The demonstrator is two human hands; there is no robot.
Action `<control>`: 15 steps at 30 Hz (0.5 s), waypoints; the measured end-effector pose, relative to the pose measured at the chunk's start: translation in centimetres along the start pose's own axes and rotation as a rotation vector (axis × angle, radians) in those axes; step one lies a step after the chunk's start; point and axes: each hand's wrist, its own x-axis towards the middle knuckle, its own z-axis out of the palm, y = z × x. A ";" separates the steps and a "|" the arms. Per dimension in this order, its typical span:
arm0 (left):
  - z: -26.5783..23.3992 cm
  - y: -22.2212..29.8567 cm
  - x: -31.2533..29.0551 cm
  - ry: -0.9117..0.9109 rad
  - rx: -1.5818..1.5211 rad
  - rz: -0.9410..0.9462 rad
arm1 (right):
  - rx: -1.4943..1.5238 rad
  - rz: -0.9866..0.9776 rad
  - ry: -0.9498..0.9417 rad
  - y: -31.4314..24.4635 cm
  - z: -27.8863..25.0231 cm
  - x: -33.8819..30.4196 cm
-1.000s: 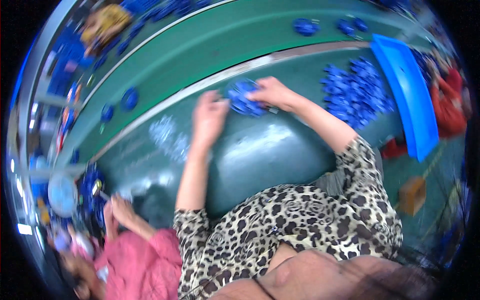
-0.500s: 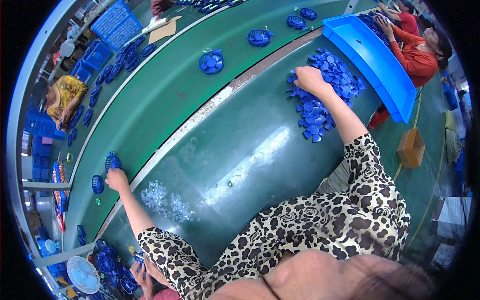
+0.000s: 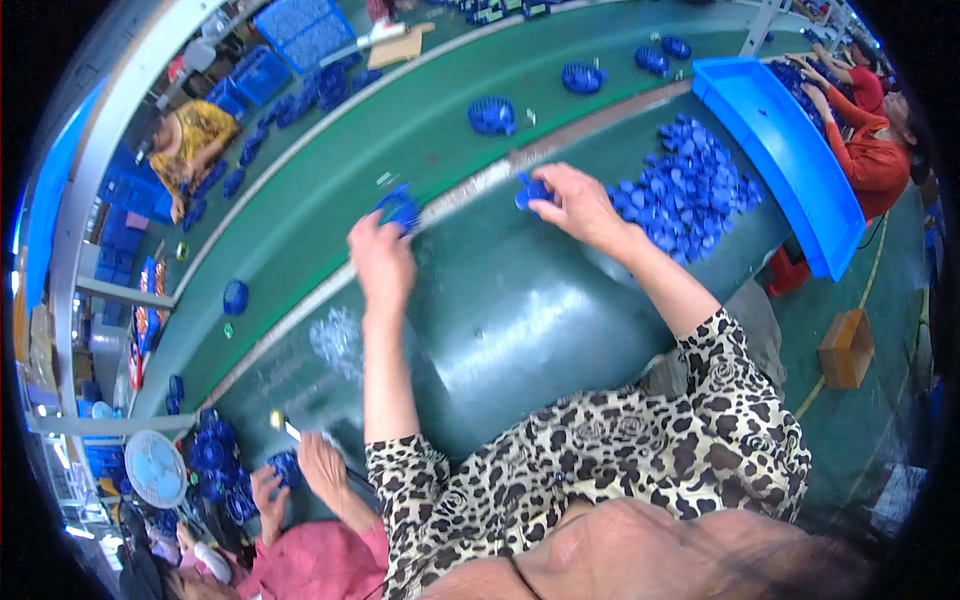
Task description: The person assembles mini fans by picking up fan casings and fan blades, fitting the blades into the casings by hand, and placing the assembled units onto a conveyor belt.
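Observation:
My left hand [image 3: 382,258], smeared by motion, has its fingers closed at the near rim of a round blue fan guard [image 3: 402,212] by the green belt's inner edge. In my right hand [image 3: 582,208] is a small blue fan blade [image 3: 533,191], pinched between thumb and fingers, to the right of that guard. A heap of blue fan blades [image 3: 690,190] lies on the dark green table [image 3: 520,330] beside my right wrist. Small clear plastic pieces [image 3: 337,342] sit in a pile left of my left forearm, which partly hides them.
More blue guards [image 3: 492,115] stand along the curved green belt [image 3: 300,250]. A blue tray [image 3: 790,165] borders the table at right. Co-workers sit around: one in pink [image 3: 315,560] close at lower left, others across the belt and beyond the tray. A cardboard box [image 3: 846,348] stands on the floor.
My left hand has moved right and away along the belt, the guard travelling with it. My right hand has left the heap, moving left with a fan blade. The view has shifted somewhat.

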 end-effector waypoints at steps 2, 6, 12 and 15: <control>-0.5 4.6 -2.4 -0.091 -0.110 0.100 | -0.004 -0.062 0.016 -2.8 -1.2 -0.5; -1.0 8.6 -6.6 -0.355 -0.230 0.178 | 0.002 -0.099 -0.009 -3.7 -2.4 -2.4; -1.8 10.5 -6.2 -0.429 -1.166 -0.475 | 0.065 -0.155 -0.017 -4.5 -2.4 -3.7; -5.1 12.0 -6.3 -0.374 -1.401 -0.542 | 0.092 -0.303 -0.082 -9.5 -1.3 -4.2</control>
